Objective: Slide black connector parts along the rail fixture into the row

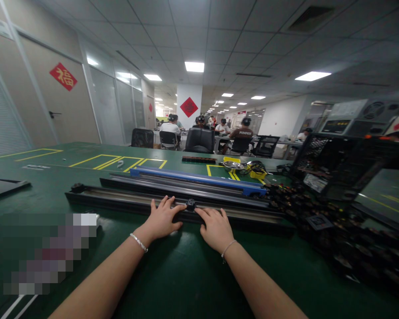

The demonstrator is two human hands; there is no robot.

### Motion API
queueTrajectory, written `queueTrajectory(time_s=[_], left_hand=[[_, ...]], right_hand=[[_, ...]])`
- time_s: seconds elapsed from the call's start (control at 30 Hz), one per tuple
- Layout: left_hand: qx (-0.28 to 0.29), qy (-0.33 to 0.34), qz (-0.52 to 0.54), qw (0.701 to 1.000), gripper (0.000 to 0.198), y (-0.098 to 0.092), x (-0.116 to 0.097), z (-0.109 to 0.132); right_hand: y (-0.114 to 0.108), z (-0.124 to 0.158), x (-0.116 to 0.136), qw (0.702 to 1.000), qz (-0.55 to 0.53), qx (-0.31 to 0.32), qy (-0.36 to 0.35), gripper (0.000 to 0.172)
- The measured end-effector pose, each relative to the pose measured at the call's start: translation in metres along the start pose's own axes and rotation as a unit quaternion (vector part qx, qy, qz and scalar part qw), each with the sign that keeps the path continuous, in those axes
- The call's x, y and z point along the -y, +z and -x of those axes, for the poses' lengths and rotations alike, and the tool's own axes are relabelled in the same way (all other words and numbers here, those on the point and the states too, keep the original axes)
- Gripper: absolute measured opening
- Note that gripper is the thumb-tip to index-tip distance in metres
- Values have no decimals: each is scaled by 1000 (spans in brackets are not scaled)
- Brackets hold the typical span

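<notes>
A long black rail (119,200) lies across the green table in front of me, with a small black block (190,204) on its middle. My left hand (162,218) rests at the block's left side, its fingers spread over the rail. From the right, my right hand (216,227) reaches the block with its index finger, the other fingers apart. Neither hand is closed around anything. A similar black block (77,188) sits at the rail's left end. Behind it lie another dark rail (186,191) and a blue rail (193,176).
A heap of black parts (346,239) covers the right side, beside an open black case (339,164). A metal bowl (234,165) stands behind the rails. A blurred object (53,254) lies front left. Several people sit farther back.
</notes>
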State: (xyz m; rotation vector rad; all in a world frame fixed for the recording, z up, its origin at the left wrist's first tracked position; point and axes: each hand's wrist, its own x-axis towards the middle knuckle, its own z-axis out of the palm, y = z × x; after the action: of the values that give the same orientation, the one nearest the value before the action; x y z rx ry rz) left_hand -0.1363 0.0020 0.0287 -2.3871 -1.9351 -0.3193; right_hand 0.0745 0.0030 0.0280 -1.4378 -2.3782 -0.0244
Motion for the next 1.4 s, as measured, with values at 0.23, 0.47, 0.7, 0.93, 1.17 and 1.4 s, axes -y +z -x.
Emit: queueTrajectory(time_s=[0.23, 0.47, 0.7, 0.93, 1.17, 1.4], left_hand=[[3, -2, -1, 1000, 63, 0, -1, 0], [1, 2, -9, 1000, 64, 0, -1, 0], [-8, 9, -19, 1000, 70, 4, 1, 2], [-5, 9, -23, 1000, 71, 3, 0, 2], [1, 8, -22, 1000, 72, 0, -2, 3], [3, 7, -22, 1000, 72, 1, -2, 3]], right_hand=[[-5, -4, 1, 999, 12, 31, 0, 53], [-3, -4, 2, 998, 60, 27, 2, 56], [-4, -4, 1, 997, 63, 36, 0, 56], [-4, -5, -1, 998, 47, 35, -3, 55], [-9, -6, -1, 998, 26, 60, 11, 54], [-12, -5, -7, 998, 8, 67, 21, 55]])
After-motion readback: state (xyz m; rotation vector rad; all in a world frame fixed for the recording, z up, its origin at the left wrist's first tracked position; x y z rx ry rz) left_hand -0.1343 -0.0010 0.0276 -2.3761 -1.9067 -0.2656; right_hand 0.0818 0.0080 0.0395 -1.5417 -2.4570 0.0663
